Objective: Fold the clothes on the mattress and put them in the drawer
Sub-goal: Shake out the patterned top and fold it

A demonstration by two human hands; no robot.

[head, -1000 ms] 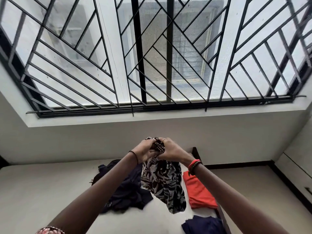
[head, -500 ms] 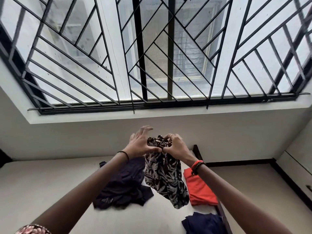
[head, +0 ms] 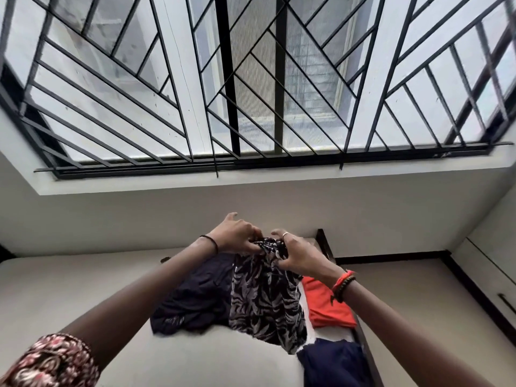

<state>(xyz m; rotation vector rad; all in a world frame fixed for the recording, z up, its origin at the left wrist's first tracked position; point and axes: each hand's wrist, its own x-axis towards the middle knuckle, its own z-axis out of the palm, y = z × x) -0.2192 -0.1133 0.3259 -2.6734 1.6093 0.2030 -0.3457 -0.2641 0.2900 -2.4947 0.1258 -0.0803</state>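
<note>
A black-and-white leaf-patterned garment (head: 265,300) hangs in the air above the white mattress (head: 69,291). My left hand (head: 237,236) pinches its bunched top edge from the left. My right hand (head: 298,255) grips the same edge from the right, close beside the left. On the mattress under it lie a crumpled dark navy garment (head: 195,297), a folded orange garment (head: 326,305) and a dark blue garment (head: 332,364) at the near right.
A black bed frame edge (head: 368,356) runs along the mattress's right side. A white cabinet with a dark handle (head: 505,303) stands at the far right. A barred window (head: 251,79) fills the wall above the bed.
The patterned garment hangs a little lower and to the right. My left hand's raised fingers have come down onto the bunched top edge. Both hands stay close together.
</note>
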